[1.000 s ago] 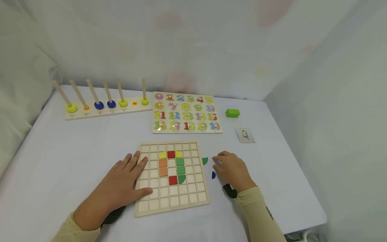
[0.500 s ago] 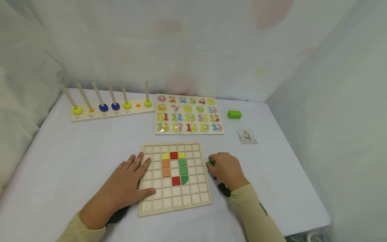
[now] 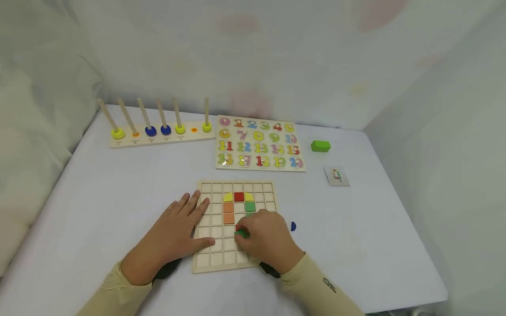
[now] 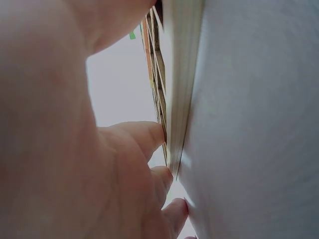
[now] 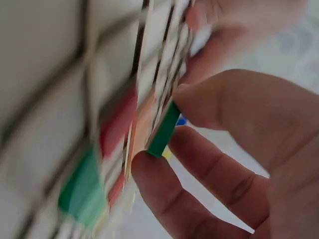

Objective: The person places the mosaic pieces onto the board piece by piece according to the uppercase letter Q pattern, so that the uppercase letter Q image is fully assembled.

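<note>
A wooden grid board (image 3: 210, 260) lies on the table. My left hand (image 3: 168, 235) rests on its left edge with fingers spread. Over the lower middle of the board, my right hand (image 3: 269, 239) pinches a green tile (image 5: 163, 132) between thumb and fingertips. Set in the cells are a red tile (image 3: 239, 196), yellow rounded tiles (image 3: 228, 197), orange square tiles (image 3: 228, 207) and green tiles (image 3: 250, 206). A lower red tile (image 5: 118, 122) and a green tile (image 5: 82, 191) show blurred in the right wrist view; my right hand mostly covers them in the head view.
A blue half-round piece (image 3: 293, 226) lies right of the board. Farther back are a picture card (image 3: 337, 176), a green block (image 3: 320, 146), a number puzzle board (image 3: 261, 143) and a peg stand (image 3: 162, 138) with coloured rings.
My right hand has picked up the green tile from the table beside the board and carried it left over the grid. My left hand stays on the board's edge. The head view has shifted slightly.
</note>
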`<state>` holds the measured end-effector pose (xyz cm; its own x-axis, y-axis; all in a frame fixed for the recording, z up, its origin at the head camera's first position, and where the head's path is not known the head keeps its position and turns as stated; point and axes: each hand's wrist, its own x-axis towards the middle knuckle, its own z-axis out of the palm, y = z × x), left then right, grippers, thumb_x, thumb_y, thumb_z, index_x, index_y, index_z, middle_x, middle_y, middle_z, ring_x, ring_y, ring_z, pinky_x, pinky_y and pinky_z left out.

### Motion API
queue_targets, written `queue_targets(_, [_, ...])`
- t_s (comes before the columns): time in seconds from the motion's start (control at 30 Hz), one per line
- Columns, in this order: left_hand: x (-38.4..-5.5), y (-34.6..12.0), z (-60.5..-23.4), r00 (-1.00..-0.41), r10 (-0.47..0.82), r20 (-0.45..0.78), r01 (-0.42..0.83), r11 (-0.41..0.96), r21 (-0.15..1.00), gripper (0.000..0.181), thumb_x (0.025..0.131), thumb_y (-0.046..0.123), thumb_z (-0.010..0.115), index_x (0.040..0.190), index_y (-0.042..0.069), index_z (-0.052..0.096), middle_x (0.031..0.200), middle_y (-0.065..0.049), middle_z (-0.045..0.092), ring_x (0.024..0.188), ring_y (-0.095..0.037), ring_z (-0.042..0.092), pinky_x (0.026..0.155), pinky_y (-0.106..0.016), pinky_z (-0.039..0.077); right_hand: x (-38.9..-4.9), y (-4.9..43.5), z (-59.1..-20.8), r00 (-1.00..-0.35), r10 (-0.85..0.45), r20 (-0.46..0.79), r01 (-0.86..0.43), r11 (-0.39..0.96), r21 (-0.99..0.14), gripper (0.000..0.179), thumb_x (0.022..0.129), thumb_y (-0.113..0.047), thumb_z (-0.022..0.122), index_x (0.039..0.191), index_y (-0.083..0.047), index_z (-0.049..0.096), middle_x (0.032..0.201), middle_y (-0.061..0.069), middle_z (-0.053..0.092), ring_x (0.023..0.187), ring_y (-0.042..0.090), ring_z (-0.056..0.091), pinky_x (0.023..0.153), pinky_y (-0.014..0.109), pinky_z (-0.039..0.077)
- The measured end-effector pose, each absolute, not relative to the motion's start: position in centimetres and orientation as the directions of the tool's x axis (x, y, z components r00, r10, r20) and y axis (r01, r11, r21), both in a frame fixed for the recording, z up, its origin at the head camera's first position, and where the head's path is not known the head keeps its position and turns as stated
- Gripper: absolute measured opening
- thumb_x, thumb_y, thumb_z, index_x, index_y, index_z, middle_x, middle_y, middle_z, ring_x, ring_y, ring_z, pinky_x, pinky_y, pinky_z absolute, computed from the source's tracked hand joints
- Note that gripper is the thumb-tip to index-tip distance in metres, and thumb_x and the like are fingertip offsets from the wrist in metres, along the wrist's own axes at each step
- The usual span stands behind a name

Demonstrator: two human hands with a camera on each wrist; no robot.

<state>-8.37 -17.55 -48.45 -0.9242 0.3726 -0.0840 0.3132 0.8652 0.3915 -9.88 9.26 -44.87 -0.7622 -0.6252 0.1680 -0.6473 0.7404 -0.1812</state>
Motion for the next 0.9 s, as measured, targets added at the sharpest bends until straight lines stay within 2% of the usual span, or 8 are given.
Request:
queue_targets(0.17, [-8.8, -17.1, -47.9, -0.923, 0.375, -0.088, 0.317, 0.868, 0.382, 0.107, 0.091, 0.072, 0.070, 0.168, 0.006, 0.034, 0.174, -0.023, 0.020, 0.158, -0.048, 0.020, 0.122, -0.069, 0.023, -10.2, 7.4, -45.1, -0.738, -0.666, 0.108, -0.674, 0.725, -0.139, 0.010, 0.093, -0.029, 0.085, 0.085, -0.023, 0.086, 0.081, -0.012, 0.076, 0.074, 0.009, 0.064, 0.062, 0.024, 0.052])
queue_targets(0.3, [-9.2, -16.6, -47.8, -0.917, 0.389, -0.085, 0.331, 0.863, 0.381, 0.107, 0.091, 0.072, 0.070, 0.168, 0.006, 0.034, 0.174, -0.023, 0.020, 0.158, -0.048, 0.020, 0.122, -0.069, 0.023, -10.4, 7.7, -45.0, -0.726, -0.684, 0.065, -0.686, 0.716, -0.132, 0.002, 0.091, -0.025, 0.089, 0.091, -0.024, 0.088, 0.088, -0.012, 0.077, 0.080, 0.010, 0.065, 0.069, 0.024, 0.056])
queue_targets(0.37, [-9.3, -16.3, -47.7, -0.915, 0.393, -0.088, 0.335, 0.863, 0.378, 0.107, 0.091, 0.072, 0.070, 0.168, 0.007, 0.035, 0.174, -0.023, 0.020, 0.158, -0.048, 0.021, 0.122, -0.068, 0.023, -10.5, 7.9, -45.1, -0.719, -0.691, 0.069, -0.694, 0.709, -0.128, 0.004, 0.089, -0.023, 0.090, 0.092, -0.023, 0.088, 0.089, -0.011, 0.077, 0.081, 0.010, 0.067, 0.072, 0.025, 0.056])
queue_targets(0.6, [-9.4, -16.3, -47.7, -0.918, 0.388, -0.081, 0.332, 0.865, 0.377, 0.107, 0.090, 0.071, 0.073, 0.167, 0.006, 0.037, 0.173, -0.024, 0.022, 0.157, -0.049, 0.023, 0.122, -0.069, 0.024, -10.9, 7.7, -45.6, -0.708, -0.698, 0.108, -0.706, 0.699, -0.117, 0.007, 0.090, -0.028, 0.090, 0.093, -0.022, 0.088, 0.089, -0.011, 0.078, 0.077, 0.008, 0.067, 0.068, 0.022, 0.054])
queue_targets(0.7, [-9.2, -16.6, -48.0, -0.921, 0.382, -0.072, 0.330, 0.866, 0.375, 0.108, 0.089, 0.073, 0.072, 0.166, 0.006, 0.037, 0.173, -0.024, 0.023, 0.157, -0.049, 0.023, 0.121, -0.069, 0.025, -10.8, 8.0, -45.4, -0.735, -0.676, 0.062, -0.677, 0.723, -0.142, 0.013, 0.095, -0.034, 0.085, 0.099, -0.022, 0.087, 0.092, -0.011, 0.077, 0.082, 0.009, 0.067, 0.070, 0.024, 0.055])
queue_targets(0.9, [-8.5, -17.4, -48.8, -0.927, 0.365, -0.086, 0.308, 0.871, 0.383, 0.112, 0.087, 0.076, 0.071, 0.167, 0.006, 0.036, 0.174, -0.023, 0.021, 0.157, -0.049, 0.021, 0.121, -0.069, 0.023, -10.1, 11.5, -44.3, -0.819, -0.573, -0.031, -0.555, 0.804, -0.214, 0.024, 0.102, -0.035, 0.074, 0.117, -0.020, 0.084, 0.107, -0.009, 0.077, 0.100, 0.015, 0.071, 0.083, 0.035, 0.059])
